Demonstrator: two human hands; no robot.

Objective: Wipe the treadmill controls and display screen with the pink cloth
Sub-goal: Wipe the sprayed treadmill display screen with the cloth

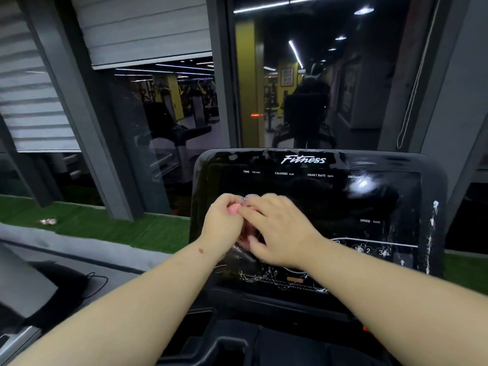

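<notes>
Pinching the pink cloth [233, 208] between curled fingers, the left hand [224, 220] holds it against the screen [330, 207]; the right hand [277, 228] lies beside it, fingers touching the cloth.

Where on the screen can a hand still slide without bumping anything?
Bare glass lies right of the right hand, between the HEART RATE label and the SPEED label. The middle-left is crowded: both hands bunch the pink cloth there.

Green turf [100, 228] (bearing a small wrapper [48, 221]) borders the window [303, 75]; blinds [29, 96] hang left.
</notes>
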